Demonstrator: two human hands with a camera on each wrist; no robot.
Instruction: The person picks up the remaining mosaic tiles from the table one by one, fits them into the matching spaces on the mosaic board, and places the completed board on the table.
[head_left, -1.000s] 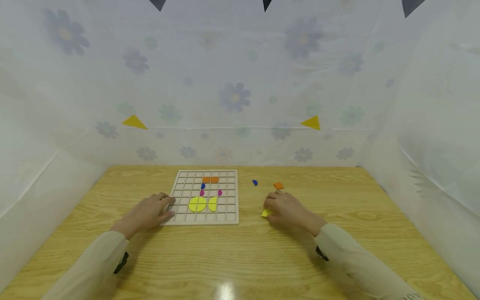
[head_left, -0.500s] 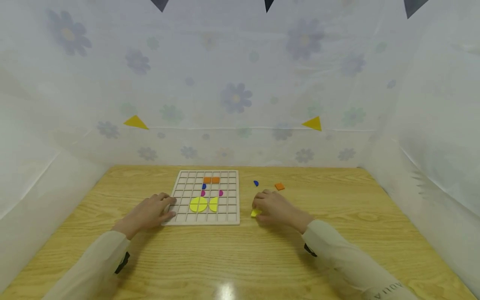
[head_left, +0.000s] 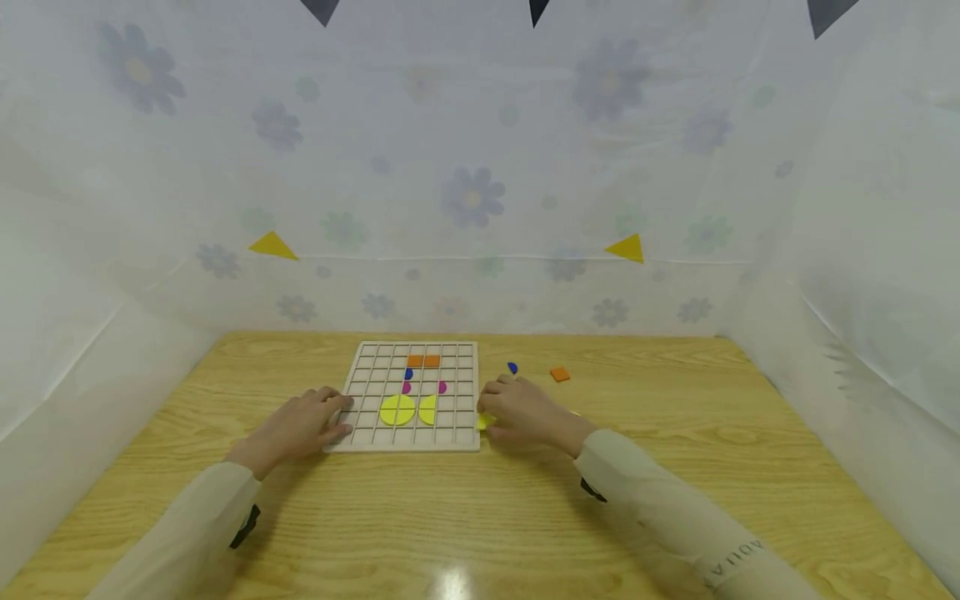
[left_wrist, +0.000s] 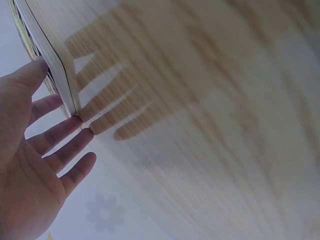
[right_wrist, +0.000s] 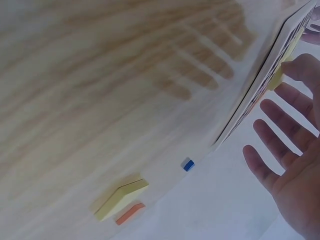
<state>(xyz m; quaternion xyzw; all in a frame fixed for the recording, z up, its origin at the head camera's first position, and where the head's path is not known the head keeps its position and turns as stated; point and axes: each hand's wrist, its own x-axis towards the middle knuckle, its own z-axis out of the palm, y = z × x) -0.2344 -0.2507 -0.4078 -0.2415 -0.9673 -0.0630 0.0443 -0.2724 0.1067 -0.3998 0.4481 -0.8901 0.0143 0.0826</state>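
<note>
A pale wooden grid board point(head_left: 375, 423) lies flat on the table. It bears two orange squares point(head_left: 423, 361), a small blue half-round point(head_left: 408, 374), two magenta half-rounds point(head_left: 442, 387), a yellow circle of pieces point(head_left: 397, 409) and yellow quarter pieces point(head_left: 427, 409) to its right. My left hand point(head_left: 298, 425) rests at the board's left edge, its fingers extended against the rim point(left_wrist: 62, 75) in the left wrist view. At the right edge, my right hand point(head_left: 528, 411) pinches a yellow piece point(right_wrist: 276, 79) between thumb and forefinger, the other fingers spread. Most of that piece is hidden by the hand.
Right of the board lie a blue half-round point(head_left: 512, 367) and an orange square point(head_left: 560, 374). Another yellow piece point(right_wrist: 120, 200), mostly behind my right wrist in the head view, lies by the orange one. White flowered sheeting point(head_left: 472, 283) encloses the wooden table point(head_left: 375, 517).
My right hand has moved left across the table with the yellow piece, up to the board's right edge. A yellow piece now peeks out behind the right wrist. The left hand has stayed put.
</note>
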